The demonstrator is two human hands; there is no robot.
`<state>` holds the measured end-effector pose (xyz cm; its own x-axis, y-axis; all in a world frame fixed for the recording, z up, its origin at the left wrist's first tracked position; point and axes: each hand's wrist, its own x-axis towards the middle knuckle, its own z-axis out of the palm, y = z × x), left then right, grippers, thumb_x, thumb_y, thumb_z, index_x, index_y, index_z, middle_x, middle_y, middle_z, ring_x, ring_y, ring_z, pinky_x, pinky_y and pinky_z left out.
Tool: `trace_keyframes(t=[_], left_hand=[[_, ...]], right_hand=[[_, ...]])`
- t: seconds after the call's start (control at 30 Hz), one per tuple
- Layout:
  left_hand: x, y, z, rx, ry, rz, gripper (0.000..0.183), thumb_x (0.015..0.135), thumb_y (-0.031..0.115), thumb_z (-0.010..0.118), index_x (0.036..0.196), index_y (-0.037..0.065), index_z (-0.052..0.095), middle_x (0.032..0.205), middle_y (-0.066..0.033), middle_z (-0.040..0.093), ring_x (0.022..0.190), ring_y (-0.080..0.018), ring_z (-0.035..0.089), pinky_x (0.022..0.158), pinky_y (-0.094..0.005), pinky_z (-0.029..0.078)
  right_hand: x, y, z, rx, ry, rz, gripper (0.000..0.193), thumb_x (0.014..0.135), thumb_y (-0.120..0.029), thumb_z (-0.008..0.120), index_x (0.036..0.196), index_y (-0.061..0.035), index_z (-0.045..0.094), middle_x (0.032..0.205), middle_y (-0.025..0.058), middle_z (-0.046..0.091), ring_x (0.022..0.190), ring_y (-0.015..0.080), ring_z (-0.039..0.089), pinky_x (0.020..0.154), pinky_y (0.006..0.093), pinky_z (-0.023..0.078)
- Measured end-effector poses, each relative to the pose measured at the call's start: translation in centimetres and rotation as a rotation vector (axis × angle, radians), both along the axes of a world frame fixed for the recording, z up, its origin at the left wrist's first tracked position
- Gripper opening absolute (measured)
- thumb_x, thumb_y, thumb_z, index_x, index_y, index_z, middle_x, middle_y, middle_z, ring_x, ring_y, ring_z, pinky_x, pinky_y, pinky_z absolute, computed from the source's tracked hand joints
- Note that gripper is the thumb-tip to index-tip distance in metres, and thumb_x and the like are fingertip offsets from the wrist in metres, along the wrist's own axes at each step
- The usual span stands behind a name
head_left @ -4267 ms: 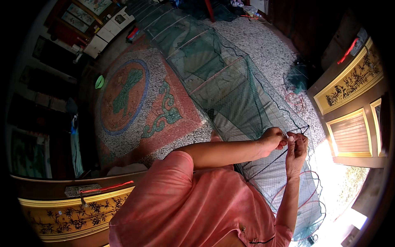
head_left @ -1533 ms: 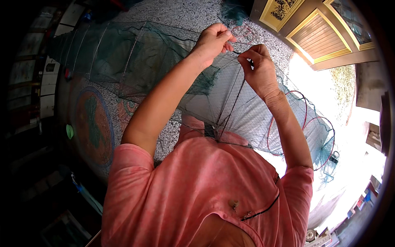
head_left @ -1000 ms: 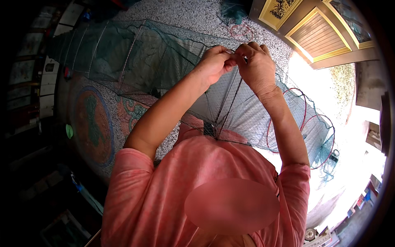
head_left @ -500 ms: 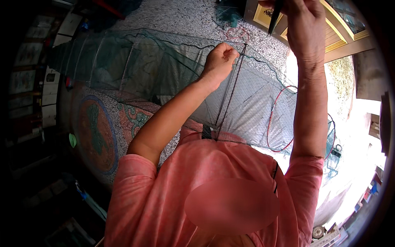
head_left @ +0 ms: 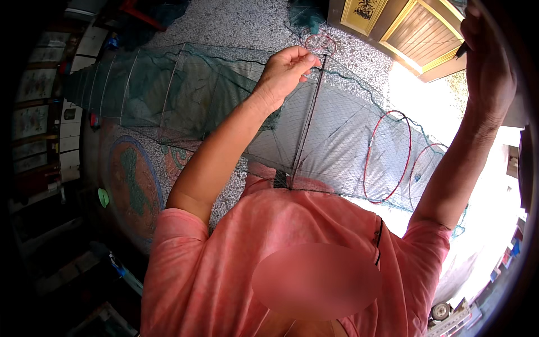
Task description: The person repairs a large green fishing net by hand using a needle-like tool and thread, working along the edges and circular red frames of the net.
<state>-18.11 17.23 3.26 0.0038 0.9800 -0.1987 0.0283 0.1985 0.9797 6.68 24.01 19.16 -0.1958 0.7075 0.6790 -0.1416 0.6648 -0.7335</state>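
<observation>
A long green mesh net trap, stretched over stiff frames and red hoops, spreads across in front of me. At its far edge, beside the top of a dark red frame bar, my left hand is closed in a pinch on the net's edge cord. My right hand is raised at the far right, away from the net, its fingers closed around a dark, slim, pointed tool that looks like a netting needle. Only its tip shows. A thin thread runs toward this hand across the door panel.
Speckled stone floor lies beyond the net, with a round patterned inlay at left. A brown and yellow door stands at the far right. More green netting sits at the back. Dark shelving lines the left side.
My right hand has swung out to the right with the dark tool, uncovering the door and a second red hoop. My left hand has shifted slightly left and up, still pinching.
</observation>
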Motion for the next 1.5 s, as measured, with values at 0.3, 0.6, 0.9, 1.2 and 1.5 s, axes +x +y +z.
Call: trace_keyframes(t=[0.3,0.6,0.9,1.2,1.5], left_hand=[[-0.8,2.6,0.0,-0.107,-0.123,-0.013,0.018,0.094,0.021,0.046,0.094,0.005,0.055,0.095,-0.0083,0.063,0.072,-0.0139,0.060,0.065,-0.0251,0.046],[-0.7,2.5,-0.5,-0.072,-0.025,-0.026,0.016,0.094,0.020,0.047,0.092,0.006,0.055,0.094,-0.0065,0.064,0.069,-0.0080,0.056,0.058,-0.0193,0.041],[-0.7,2.8,-1.8,-0.118,-0.092,0.047,0.013,0.093,0.016,0.046,0.089,0.006,0.053,0.093,-0.0069,0.063,0.066,-0.0096,0.055,0.057,-0.0200,0.042],[-1.0,2.6,-2.7,-0.199,-0.248,0.142,0.009,0.093,0.011,0.045,0.090,0.006,0.051,0.080,-0.0049,0.058,0.068,-0.0126,0.057,0.058,-0.0227,0.044],[1.7,2.8,-1.7,0.037,-0.162,0.144,0.009,0.088,0.006,0.043,0.090,0.004,0.051,0.071,-0.0027,0.051,0.054,-0.0104,0.046,0.047,-0.0250,0.039]], right_hand=[[-4.1,1.5,-14.5,-0.034,-0.946,-0.010,0.011,0.085,-0.011,0.060,0.095,-0.0113,0.064,0.092,0.0044,0.064,0.087,0.0195,0.062,0.077,0.0287,0.049],[-4.1,4.4,-18.7,-0.371,-0.845,0.225,0.009,0.084,-0.007,0.062,0.093,-0.0064,0.065,0.092,0.0027,0.062,0.086,0.0133,0.060,0.079,0.0260,0.050],[-5.3,4.3,-19.8,-0.661,-0.568,0.333,0.012,0.079,-0.007,0.065,0.091,-0.0068,0.063,0.088,0.0009,0.062,0.083,0.0095,0.057,0.079,0.0245,0.047],[-9.5,2.5,-19.3,-0.436,-0.550,0.320,0.020,0.079,-0.022,0.071,0.088,-0.0046,0.065,0.085,0.0034,0.055,0.076,0.0122,0.053,0.071,0.0258,0.045],[-13.8,-2.0,-12.2,-0.242,-0.284,0.256,0.012,0.084,-0.013,0.063,0.090,-0.0033,0.060,0.082,0.0028,0.059,0.077,0.0128,0.056,0.074,0.0243,0.045]])
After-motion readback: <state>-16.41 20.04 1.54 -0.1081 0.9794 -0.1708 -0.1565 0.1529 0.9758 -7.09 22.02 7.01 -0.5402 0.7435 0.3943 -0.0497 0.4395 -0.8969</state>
